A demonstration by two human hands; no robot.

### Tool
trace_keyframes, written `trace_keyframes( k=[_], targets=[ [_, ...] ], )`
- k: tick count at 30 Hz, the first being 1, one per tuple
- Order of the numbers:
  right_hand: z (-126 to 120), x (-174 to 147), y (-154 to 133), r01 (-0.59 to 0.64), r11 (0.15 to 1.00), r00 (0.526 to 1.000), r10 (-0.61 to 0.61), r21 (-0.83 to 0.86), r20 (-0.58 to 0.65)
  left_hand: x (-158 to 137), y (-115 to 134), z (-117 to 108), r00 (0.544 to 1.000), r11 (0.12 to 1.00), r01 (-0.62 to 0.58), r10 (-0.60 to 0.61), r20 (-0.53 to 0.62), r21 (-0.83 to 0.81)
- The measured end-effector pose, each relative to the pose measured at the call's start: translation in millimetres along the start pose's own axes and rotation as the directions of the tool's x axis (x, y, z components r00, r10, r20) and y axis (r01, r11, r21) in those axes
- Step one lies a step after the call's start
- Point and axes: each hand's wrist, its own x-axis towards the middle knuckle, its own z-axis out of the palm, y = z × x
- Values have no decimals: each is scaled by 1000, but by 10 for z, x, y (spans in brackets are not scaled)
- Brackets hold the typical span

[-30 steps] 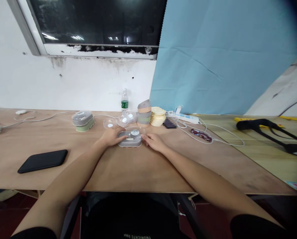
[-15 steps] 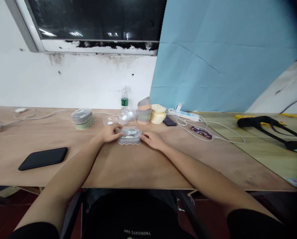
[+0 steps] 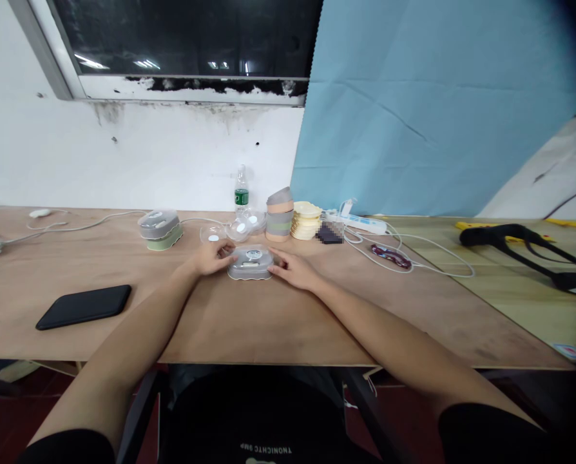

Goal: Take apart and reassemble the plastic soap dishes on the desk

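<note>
A small oval lidded box [image 3: 250, 264] with a clear grey lid, a round white sticker and a pale scalloped base sits flat on the table before me. My left hand [image 3: 214, 257] curls round its left end, thumb against the side. At the right end my right hand [image 3: 292, 268] presses thumb and fingers to the box. Behind it lie clear plastic lids [image 3: 240, 227] with white stickers. A stack of grey, orange and green tubs [image 3: 279, 222] and a pile of cream scalloped pieces [image 3: 306, 222] stand just beyond.
Another lidded box [image 3: 161, 227], with a green base, stands back left. A black phone [image 3: 84, 307] lies near the left front. Against the wall are a bottle [image 3: 241, 193] and a power strip [image 3: 363, 223] with white cables. A black strap [image 3: 524, 251] lies far right.
The fingers of my right hand have shifted slightly along the box's right end, the thumb now lower. The box has hardly moved, and my left hand keeps its place.
</note>
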Motion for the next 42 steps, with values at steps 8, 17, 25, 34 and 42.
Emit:
trace_keyframes(
  k=[8,17,25,34,42],
  targets=[
    [-11,-6,12,-63,997,995,66,33,-75,4,52,29,1000,999,-25,25,-6,45],
    [-23,-7,-13,5,998,1000,-4,66,-10,9,13,22,999,999,-35,35,5,20],
    [-36,-13,-12,9,998,1000,-9,65,2,23,-56,65,999,999,-35,34,23,21],
    [-43,-16,-32,11,998,1000,-10,59,-4,32,-73,88,999,1000,-15,14,47,24],
    [-65,-7,-10,-13,999,1000,12,40,5,6,74,172,990,995,-91,85,115,44]
  ],
)
